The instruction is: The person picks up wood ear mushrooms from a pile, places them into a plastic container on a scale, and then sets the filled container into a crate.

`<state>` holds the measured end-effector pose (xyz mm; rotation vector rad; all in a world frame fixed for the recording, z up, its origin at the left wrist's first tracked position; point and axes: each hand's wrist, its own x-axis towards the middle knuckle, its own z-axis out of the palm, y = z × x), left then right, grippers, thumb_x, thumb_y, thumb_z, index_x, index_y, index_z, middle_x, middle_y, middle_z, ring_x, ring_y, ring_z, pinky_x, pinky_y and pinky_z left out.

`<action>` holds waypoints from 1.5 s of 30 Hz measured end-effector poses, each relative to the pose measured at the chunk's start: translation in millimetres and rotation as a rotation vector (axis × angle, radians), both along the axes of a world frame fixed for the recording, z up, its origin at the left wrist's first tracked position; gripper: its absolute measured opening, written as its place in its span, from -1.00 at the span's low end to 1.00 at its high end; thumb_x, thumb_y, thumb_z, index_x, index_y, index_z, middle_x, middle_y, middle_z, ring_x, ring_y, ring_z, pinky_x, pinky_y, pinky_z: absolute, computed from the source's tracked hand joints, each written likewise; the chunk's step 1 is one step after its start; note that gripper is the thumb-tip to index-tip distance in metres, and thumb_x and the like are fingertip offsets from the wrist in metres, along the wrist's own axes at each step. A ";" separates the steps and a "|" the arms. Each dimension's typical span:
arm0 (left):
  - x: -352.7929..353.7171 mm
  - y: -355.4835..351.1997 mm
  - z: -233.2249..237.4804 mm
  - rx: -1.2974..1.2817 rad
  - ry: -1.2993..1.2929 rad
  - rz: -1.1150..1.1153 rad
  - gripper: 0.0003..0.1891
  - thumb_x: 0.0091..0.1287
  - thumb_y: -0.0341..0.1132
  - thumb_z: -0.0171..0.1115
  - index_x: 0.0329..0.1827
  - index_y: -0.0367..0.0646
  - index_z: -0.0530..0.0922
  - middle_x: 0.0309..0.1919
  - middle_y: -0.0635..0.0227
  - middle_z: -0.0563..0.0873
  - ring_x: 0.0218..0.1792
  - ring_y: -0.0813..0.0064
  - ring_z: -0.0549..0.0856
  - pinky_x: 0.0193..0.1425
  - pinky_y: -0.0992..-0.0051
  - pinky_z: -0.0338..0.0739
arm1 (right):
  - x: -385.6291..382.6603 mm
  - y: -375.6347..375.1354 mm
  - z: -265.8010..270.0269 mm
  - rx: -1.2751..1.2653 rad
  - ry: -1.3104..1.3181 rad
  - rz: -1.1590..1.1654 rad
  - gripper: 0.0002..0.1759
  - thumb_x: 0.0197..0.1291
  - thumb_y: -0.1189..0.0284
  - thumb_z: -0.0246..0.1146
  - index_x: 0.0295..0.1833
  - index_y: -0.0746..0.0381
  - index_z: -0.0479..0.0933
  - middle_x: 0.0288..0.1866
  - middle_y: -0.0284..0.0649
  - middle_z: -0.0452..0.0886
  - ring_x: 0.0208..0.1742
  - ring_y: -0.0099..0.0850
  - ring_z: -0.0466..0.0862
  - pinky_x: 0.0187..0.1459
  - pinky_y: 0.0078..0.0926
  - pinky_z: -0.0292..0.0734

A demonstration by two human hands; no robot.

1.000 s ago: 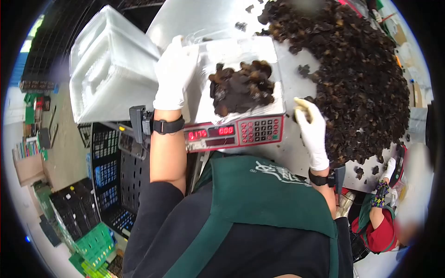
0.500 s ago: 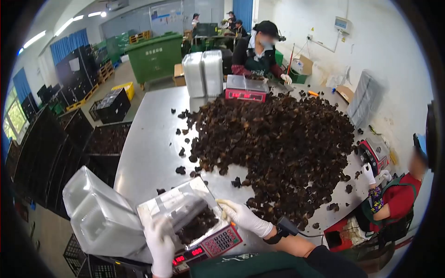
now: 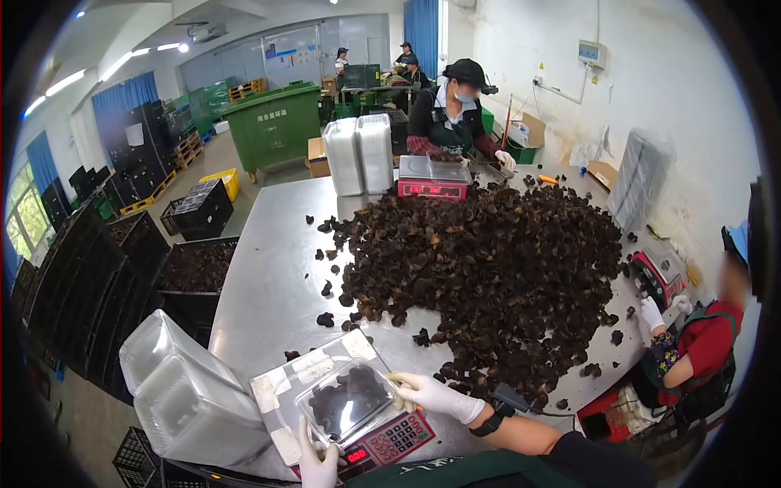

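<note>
A clear plastic box (image 3: pixel 351 400) with dark wood ear mushrooms inside is over the steel top of a red digital scale (image 3: pixel 399 439), its lid down over the contents. My left hand (image 3: pixel 317 464), in a white glove, grips the box's near left corner. At the right edge, the gloved fingers of my right hand (image 3: pixel 435 397) hold the rim. Beyond the scale a large heap of wood ear mushrooms (image 3: pixel 504 285) spreads over the table.
Nested clear plastic boxes (image 3: pixel 191 407) stand left of the scale on the steel table (image 3: pixel 260 260). Across the table a masked co-worker (image 3: pixel 455 122) is behind another scale (image 3: pixel 433 177). A second co-worker (image 3: pixel 708 342) sits at right. Black crates (image 3: pixel 89 285) line the left.
The lid, tilted up over the box before, now lies down on it. My left hand has moved from the lid's left side to the box's near corner. My right hand stays at the right edge.
</note>
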<state>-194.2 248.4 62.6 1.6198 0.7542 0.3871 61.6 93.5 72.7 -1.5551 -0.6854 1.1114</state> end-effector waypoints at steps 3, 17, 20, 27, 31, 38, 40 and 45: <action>9.7 -5.4 8.3 -0.199 -0.104 0.052 -0.16 0.41 -0.67 0.04 0.70 -0.02 -0.10 -0.08 0.31 0.57 -0.42 0.64 0.56 -0.42 0.68 0.55 | 2.6 1.2 -2.4 -0.009 0.032 0.028 -0.41 0.47 0.45 0.06 0.56 0.33 0.19 -0.27 -0.25 0.68 -0.42 -0.61 0.55 -0.30 -0.65 0.52; 11.2 -1.7 2.5 -0.307 -0.170 0.056 -0.20 0.48 -0.53 0.06 0.70 0.00 -0.13 -0.35 0.31 0.68 -0.55 0.65 0.57 -0.52 0.74 0.36 | 0.8 1.7 -13.8 0.040 0.073 0.006 -0.39 0.46 0.47 0.08 0.57 0.31 0.17 -0.27 -0.27 0.68 -0.40 -0.62 0.55 -0.31 -0.66 0.49; 11.5 -2.1 6.5 -0.328 -0.148 0.069 -0.19 0.48 -0.51 0.08 0.70 -0.02 -0.13 -0.36 0.33 0.70 -0.57 0.67 0.58 -0.55 0.76 0.30 | 1.3 1.9 -18.7 0.048 0.089 -0.001 -0.38 0.46 0.48 0.08 0.57 0.32 0.16 -0.27 -0.27 0.68 -0.39 -0.62 0.55 -0.30 -0.67 0.49; 13.0 -2.4 10.0 -0.364 -0.151 0.084 -0.19 0.44 -0.57 0.07 0.69 -0.03 -0.10 -0.37 0.34 0.69 -0.57 0.68 0.56 -0.54 0.76 0.32 | 0.6 0.6 -12.2 0.037 0.069 0.008 -0.38 0.46 0.47 0.10 0.57 0.32 0.16 -0.27 -0.27 0.68 -0.38 -0.63 0.55 -0.29 -0.67 0.49; 13.7 -3.4 15.4 -0.354 -0.138 0.085 -0.19 0.42 -0.59 0.07 0.69 -0.03 -0.07 -0.38 0.34 0.68 -0.57 0.68 0.56 -0.53 0.75 0.33 | -0.1 0.0 -11.7 0.038 0.082 0.007 -0.36 0.43 0.47 0.11 0.56 0.37 0.15 -0.23 -0.26 0.69 -0.36 -0.62 0.56 -0.27 -0.66 0.49; 13.3 -2.6 11.7 -0.365 -0.200 0.084 -0.17 0.38 -0.60 0.09 0.68 -0.05 -0.05 -0.40 0.34 0.67 -0.58 0.64 0.57 -0.53 0.74 0.34 | -3.6 -0.3 -5.7 0.043 0.093 -0.017 -0.41 0.43 0.51 0.10 0.53 0.36 0.21 -0.27 -0.29 0.65 -0.38 -0.64 0.55 -0.29 -0.69 0.48; 13.6 -3.0 11.6 -0.354 -0.221 0.087 -0.17 0.37 -0.61 0.10 0.68 -0.06 -0.04 -0.41 0.34 0.66 -0.58 0.64 0.56 -0.53 0.74 0.35 | -3.3 -0.2 -7.7 0.041 0.097 -0.024 -0.40 0.42 0.52 0.09 0.53 0.37 0.20 -0.28 -0.30 0.65 -0.38 -0.64 0.55 -0.29 -0.69 0.48; 14.8 -4.6 16.7 -0.337 -0.221 0.092 -0.16 0.36 -0.62 0.09 0.68 -0.06 -0.04 -0.42 0.35 0.64 -0.58 0.64 0.55 -0.51 0.73 0.37 | -3.2 0.1 -9.7 0.045 0.104 -0.034 -0.39 0.41 0.53 0.09 0.53 0.39 0.19 -0.29 -0.30 0.64 -0.39 -0.64 0.54 -0.29 -0.69 0.48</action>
